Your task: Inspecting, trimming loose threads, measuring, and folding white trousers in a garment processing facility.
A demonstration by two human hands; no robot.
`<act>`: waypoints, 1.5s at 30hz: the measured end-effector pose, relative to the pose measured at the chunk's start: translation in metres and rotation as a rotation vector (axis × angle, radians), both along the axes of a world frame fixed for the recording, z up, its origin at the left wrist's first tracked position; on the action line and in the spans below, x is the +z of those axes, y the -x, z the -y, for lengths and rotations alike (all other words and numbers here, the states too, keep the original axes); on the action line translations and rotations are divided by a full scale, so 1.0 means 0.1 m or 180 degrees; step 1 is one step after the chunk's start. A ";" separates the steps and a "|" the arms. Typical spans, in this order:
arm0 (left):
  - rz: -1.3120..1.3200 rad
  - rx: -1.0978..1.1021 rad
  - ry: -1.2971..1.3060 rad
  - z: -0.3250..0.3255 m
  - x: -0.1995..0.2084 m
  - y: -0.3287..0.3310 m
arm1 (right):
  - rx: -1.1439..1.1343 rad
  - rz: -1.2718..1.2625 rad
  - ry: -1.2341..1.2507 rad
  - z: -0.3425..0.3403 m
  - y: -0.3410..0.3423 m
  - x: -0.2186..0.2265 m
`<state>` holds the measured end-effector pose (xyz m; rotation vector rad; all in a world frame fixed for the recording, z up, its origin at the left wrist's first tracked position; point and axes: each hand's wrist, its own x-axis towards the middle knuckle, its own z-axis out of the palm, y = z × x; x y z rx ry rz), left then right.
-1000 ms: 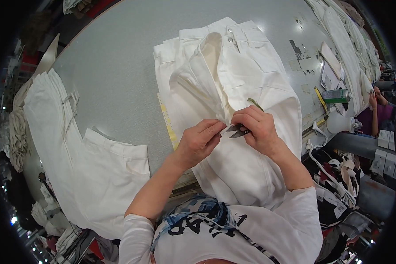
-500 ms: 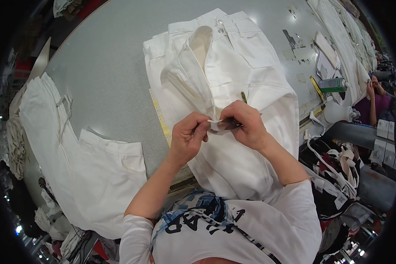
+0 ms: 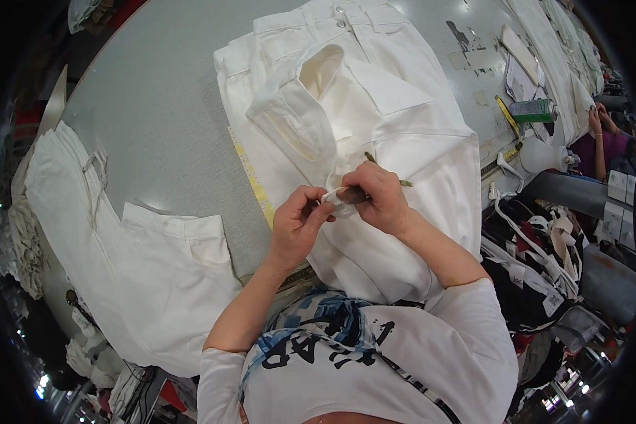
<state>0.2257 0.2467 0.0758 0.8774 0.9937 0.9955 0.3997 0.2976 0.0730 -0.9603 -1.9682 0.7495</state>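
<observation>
A pair of white trousers lies in front of me, its waist at the far end and the fly folded open. My left hand is closed, pinching a small fold of the white fabric between thumb and fingers. Beside it, my right hand is closed round what look like thread snips. Their dark metal blade points left against the pinched fold, and greenish ends stick out behind the knuckles. The exact cutting edge is hidden by my fingers.
More white trousers hang over the table edge at left. A yellow measuring strip lies under the garment on the grey table. At right are a green spray can, a white bottle, dark garments and another person's hands.
The trousers have shifted slightly away and left, and the fly flap is folded over more. Both hands have moved a little left, with the right hand turned and the blade closer to the fold.
</observation>
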 end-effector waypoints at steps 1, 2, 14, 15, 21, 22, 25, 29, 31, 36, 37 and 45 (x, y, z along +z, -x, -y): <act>-0.0151 0.0009 -0.0111 0.01 0.00 0.00 | 0.0017 0.0094 0.0109 0.03 -0.01 -0.02; -0.0303 0.0020 -0.0230 0.01 -0.01 0.00 | 0.0018 0.0106 0.0082 0.05 -0.01 -0.03; 0.0918 -0.0220 0.0824 0.13 -0.09 0.08 | 0.0240 0.0004 -0.0443 0.15 0.01 -0.20; 0.1013 -0.0264 0.1001 0.15 -0.10 0.09 | 0.0290 0.0007 -0.0401 0.16 0.01 -0.21; 0.1127 -0.0270 0.1280 0.18 -0.20 0.14 | 0.0270 -0.0313 0.0233 0.26 0.06 -0.32; 0.1055 -0.0205 0.1349 0.17 -0.22 0.13 | 0.0209 -0.0307 0.0335 0.27 0.06 -0.33; 0.0974 -0.0147 0.1384 0.15 -0.24 0.11 | 0.0095 -0.0289 0.0520 0.27 0.03 -0.35; 0.1022 -0.0195 0.1349 0.16 -0.24 0.10 | 0.0201 -0.0147 0.0102 0.21 0.00 -0.35; 0.1165 -0.0299 0.1336 0.16 -0.24 0.12 | 0.0220 0.0052 -0.0194 0.18 0.00 -0.33; 0.0472 -0.0736 0.1162 0.21 -0.26 0.32 | 0.0522 0.0354 -0.0823 0.28 -0.01 -0.23; -0.0454 -0.1041 0.0943 0.23 -0.24 0.38 | 0.0768 0.0462 -0.0816 0.30 -0.02 -0.20; -0.1870 -0.1554 -0.0092 0.24 0.31 0.16 | -0.1485 -0.0123 0.0981 -0.07 -0.36 -0.16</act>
